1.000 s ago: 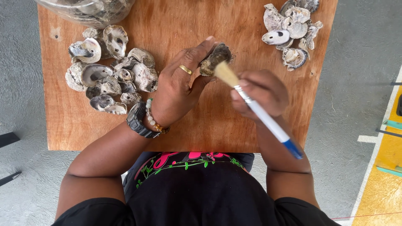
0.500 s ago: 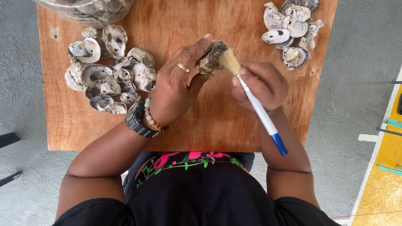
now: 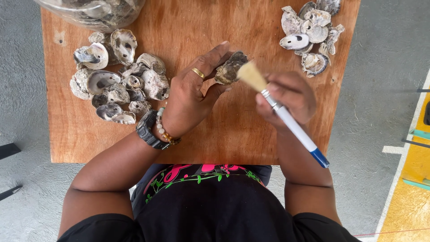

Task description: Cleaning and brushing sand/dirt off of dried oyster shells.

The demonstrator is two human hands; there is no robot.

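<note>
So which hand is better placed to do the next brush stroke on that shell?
Probably the right hand: it grips the paintbrush with the bristles beside the oyster shell. The left hand is occupied pinching the shell above the wooden board.

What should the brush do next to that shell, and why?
Probably sweep the brush across the oyster shell again: the left hand holds it up, the right hand has the bristles beside it, and it looks grimy.

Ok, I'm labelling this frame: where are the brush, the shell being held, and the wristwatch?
brush (image 3: 286, 117): head view, on its white handle.
held shell (image 3: 229, 69): head view, on its grey outer face.
wristwatch (image 3: 148, 129): head view, on the dark case at the left wrist.
</note>
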